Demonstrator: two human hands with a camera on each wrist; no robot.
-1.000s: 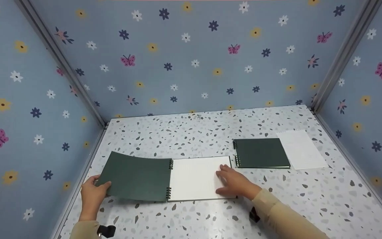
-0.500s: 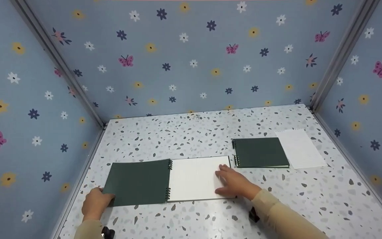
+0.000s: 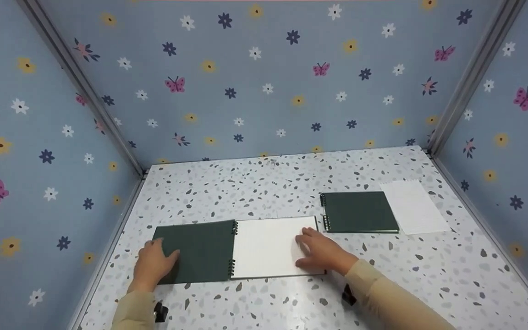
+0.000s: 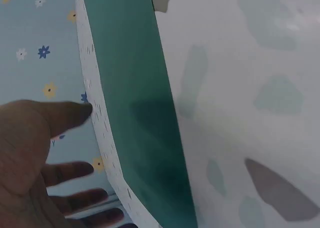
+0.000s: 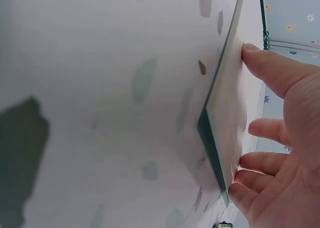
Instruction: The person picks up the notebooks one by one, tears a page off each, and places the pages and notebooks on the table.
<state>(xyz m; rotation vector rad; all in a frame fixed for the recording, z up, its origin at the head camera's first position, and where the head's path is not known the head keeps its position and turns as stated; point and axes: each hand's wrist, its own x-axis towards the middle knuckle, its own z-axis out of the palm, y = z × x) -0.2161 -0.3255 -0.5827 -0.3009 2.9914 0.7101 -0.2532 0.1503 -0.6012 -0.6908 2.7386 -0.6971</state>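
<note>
An open spiral notebook lies flat on the table, its dark green cover [image 3: 204, 252] folded out to the left and a white ruled page [image 3: 264, 247] facing up on the right. Over the cover's left edge my left hand [image 3: 153, 262] is spread; in the left wrist view its fingers are apart and stand clear of the green cover [image 4: 135, 103]. On the page's right side rests my right hand [image 3: 321, 250], fingers spread. The right wrist view shows the thumb and fingertips touching the page [image 5: 232, 98].
A second, closed green spiral notebook [image 3: 360, 211] lies to the right, behind my right hand. Beside it is a loose white sheet [image 3: 415, 208] with a ragged top edge. Flower-patterned walls [image 3: 264, 82] enclose the speckled table [image 3: 245, 188] at the back and sides.
The green cover came down from a raised, bent position to flat. My left hand let go of its edge and shifted right, above it. My right hand stayed on the page.
</note>
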